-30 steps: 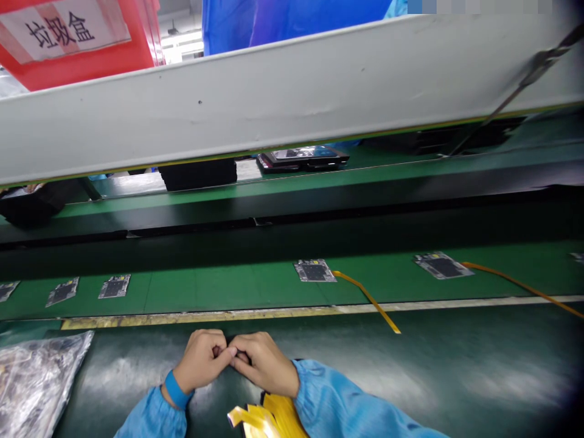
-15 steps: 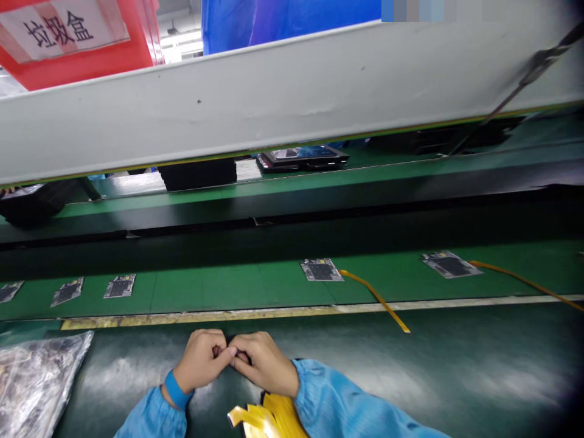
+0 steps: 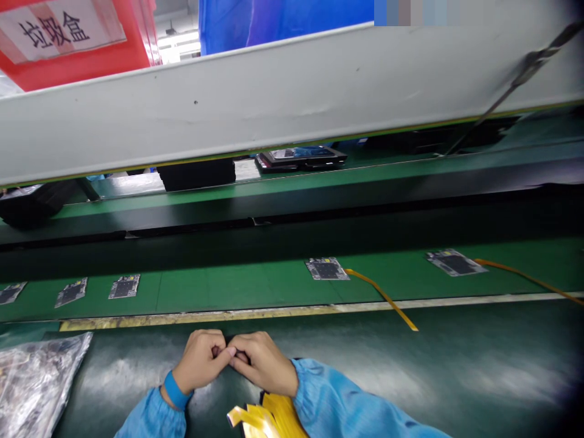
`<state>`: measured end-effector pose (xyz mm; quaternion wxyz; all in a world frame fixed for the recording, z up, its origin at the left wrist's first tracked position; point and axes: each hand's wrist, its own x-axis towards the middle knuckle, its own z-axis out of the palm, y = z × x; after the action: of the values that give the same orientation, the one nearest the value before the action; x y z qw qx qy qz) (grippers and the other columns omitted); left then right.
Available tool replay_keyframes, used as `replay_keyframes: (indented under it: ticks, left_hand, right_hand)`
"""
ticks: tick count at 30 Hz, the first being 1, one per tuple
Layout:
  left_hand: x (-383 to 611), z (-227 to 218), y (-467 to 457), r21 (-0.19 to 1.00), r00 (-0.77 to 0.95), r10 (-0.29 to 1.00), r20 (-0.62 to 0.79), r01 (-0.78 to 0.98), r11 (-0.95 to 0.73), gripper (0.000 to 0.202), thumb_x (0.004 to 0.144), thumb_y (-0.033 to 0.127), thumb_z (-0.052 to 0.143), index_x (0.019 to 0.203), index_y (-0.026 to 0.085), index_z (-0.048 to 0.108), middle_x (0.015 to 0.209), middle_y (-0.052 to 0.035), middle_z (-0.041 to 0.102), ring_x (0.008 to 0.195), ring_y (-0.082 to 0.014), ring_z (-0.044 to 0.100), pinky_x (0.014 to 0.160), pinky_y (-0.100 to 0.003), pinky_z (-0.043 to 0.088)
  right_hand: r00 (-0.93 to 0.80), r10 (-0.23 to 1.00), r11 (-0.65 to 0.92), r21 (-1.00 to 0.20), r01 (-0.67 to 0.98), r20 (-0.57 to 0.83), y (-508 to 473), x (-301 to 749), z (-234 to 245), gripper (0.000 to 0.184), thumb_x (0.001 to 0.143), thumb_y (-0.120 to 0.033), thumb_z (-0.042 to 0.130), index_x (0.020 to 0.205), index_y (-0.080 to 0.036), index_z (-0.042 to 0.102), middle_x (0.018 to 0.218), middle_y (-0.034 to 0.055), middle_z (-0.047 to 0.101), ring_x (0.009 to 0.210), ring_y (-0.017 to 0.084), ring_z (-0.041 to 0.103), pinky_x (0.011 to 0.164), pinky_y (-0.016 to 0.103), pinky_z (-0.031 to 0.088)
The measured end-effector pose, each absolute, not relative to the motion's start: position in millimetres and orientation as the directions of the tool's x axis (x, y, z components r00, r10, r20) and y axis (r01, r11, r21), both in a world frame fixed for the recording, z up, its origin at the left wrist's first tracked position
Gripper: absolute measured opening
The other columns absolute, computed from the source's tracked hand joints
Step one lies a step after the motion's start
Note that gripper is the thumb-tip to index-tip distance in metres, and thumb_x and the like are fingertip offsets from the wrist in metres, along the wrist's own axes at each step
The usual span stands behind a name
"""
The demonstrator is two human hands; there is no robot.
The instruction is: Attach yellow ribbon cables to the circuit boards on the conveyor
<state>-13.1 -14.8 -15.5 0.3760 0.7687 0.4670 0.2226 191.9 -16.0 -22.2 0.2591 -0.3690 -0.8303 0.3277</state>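
My left hand (image 3: 204, 360) and my right hand (image 3: 263, 363) meet on the dark green work surface (image 3: 365, 371), fingers curled and thumbs touching. A small dark patch shows between the fingertips, but what they hold, if anything, is hidden. Just below my right wrist lies a bundle of yellow flex cables (image 3: 274, 417), partly covered by the sleeve. Beyond the hands, on the green belt (image 3: 237, 286), a circuit board (image 3: 326, 268) has an orange flex cable (image 3: 383, 296) at its right side, hanging over the belt's near edge.
A second cabled board (image 3: 456, 263) is farther right. Several bare boards, one of them a small board (image 3: 124, 286), lie to the left. At lower left is a clear plastic bag (image 3: 39, 380). A white shelf (image 3: 274, 97) crosses overhead, bearing a red bin (image 3: 137, 42) and a blue bin (image 3: 283, 24).
The circuit boards and their orange cables have shifted slightly to the right with the belt. Both hands stay where they were.
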Motion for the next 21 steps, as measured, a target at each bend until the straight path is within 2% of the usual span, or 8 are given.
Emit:
replay_keyframes:
  ticks: [21]
  left_hand:
    - [-13.4,-15.9,-14.8,0.775,0.465,0.885,0.008,0.557,-0.299,0.046,0.096,0.041,0.058,0.058,0.019,0.045,0.06,0.0029,0.046,0.059,-0.0115,0.044,0.06,-0.029,0.026]
  right_hand:
    - [-0.599,0.781,0.521,-0.713,0.469,0.177,-16.3,191.7,-21.7,0.011,0.092,-0.021,0.064,0.082,-0.022,0.066,0.067,-0.0039,0.061,0.06,0.012,0.053,0.059,0.027,0.03]
